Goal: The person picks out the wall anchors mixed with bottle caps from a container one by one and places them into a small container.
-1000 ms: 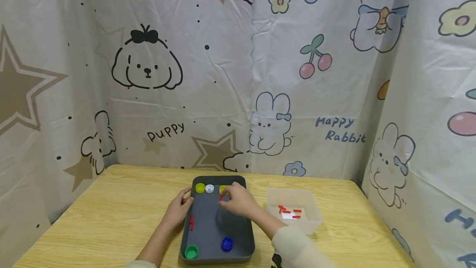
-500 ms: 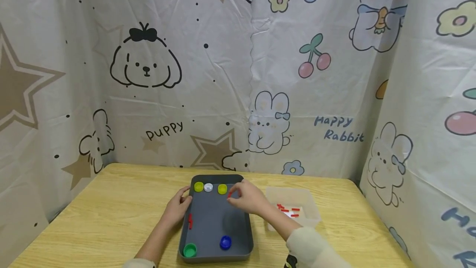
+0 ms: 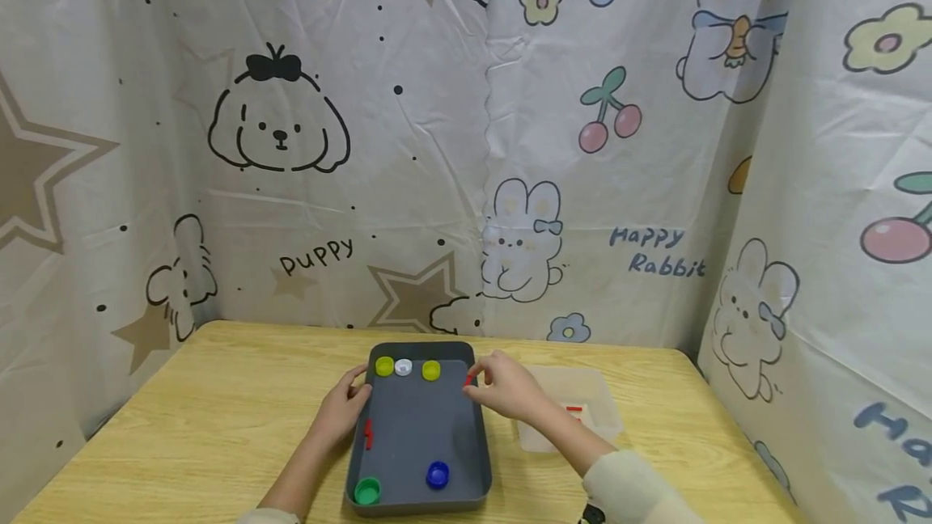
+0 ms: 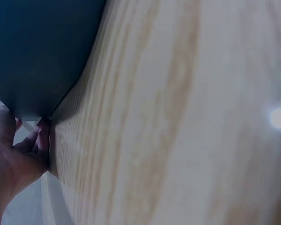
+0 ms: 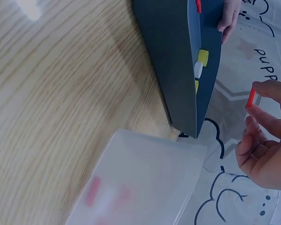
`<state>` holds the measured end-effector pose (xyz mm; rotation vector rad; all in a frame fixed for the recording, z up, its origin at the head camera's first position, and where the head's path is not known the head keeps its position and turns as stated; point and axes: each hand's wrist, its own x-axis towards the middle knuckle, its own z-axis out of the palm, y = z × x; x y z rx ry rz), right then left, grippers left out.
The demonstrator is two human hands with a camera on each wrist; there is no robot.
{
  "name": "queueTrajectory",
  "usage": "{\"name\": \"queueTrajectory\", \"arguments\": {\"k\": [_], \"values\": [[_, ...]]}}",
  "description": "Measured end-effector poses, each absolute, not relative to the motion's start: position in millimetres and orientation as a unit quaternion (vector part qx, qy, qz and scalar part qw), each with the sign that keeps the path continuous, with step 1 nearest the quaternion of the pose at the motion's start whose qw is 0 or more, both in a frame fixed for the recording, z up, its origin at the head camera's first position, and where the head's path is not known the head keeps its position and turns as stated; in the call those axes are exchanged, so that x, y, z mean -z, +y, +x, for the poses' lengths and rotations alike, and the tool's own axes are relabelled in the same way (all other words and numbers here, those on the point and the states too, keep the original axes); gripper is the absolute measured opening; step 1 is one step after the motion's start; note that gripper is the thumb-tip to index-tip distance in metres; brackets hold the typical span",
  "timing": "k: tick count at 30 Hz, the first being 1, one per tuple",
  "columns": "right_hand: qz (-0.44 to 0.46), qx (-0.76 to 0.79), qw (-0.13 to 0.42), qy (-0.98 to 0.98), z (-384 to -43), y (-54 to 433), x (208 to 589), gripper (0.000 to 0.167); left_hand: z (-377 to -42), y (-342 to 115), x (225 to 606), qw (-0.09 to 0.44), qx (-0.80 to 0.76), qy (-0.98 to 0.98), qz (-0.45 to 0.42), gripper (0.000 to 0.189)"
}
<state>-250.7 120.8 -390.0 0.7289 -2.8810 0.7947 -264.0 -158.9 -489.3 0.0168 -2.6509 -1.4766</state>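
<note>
At the left, the person's left hand (image 3: 340,411) holds the left wall of a dark grey tray (image 3: 425,427), thumb at the rim and fingers against the outside. The tray lies flat on the wood-grain surface (image 3: 233,411), its long axis running away from the person. Inside, along the left wall, lie red pieces (image 3: 369,434) in a short line, pointing roughly the same way as the tray's long side. A green cap (image 3: 367,492) sits in the near left corner; at the far end, going rightward, come a yellow cap (image 3: 384,366), a white cap (image 3: 404,367) just beside it, and a second yellow cap (image 3: 431,370) a little apart. A blue cap (image 3: 438,475) lies near the close end, right of the middle. By the tray's far right corner, the right hand (image 3: 507,386) pinches a small red stick (image 5: 251,97) between thumb and fingertip, the stick's long axis spanning the gap from one to the other. From the head camera it slants, far end leaning right; it seems raised above the tray's right rim, though its height is hard to judge. Rightmost, partly behind that forearm, stands a translucent box (image 3: 539,439) with more red sticks (image 3: 574,408) inside, one lying nearly crosswise.
</note>
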Motion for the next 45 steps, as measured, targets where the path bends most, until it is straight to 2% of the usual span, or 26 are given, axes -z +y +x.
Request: {"name": "queueTrajectory", "arguments": {"k": [7, 17, 45], "values": [[0.223, -0.267, 0.048, -0.936, -247.8, 132.0, 389.3, 0.025, -261.8, -159.1, 487.2, 0.052, 0.485, -0.873, 0.005, 0.046], [0.21, -0.268, 0.061, -0.938, -245.8, 148.5, 388.7, 0.02, -261.7, -158.1, 490.3, 0.051, 0.49, -0.87, 0.004, 0.047], [0.131, -0.284, 0.064, -0.948, -234.4, 213.2, 396.3, 0.021, -261.4, -157.4, 485.7, 0.051, 0.483, -0.874, 0.007, 0.046]]}}
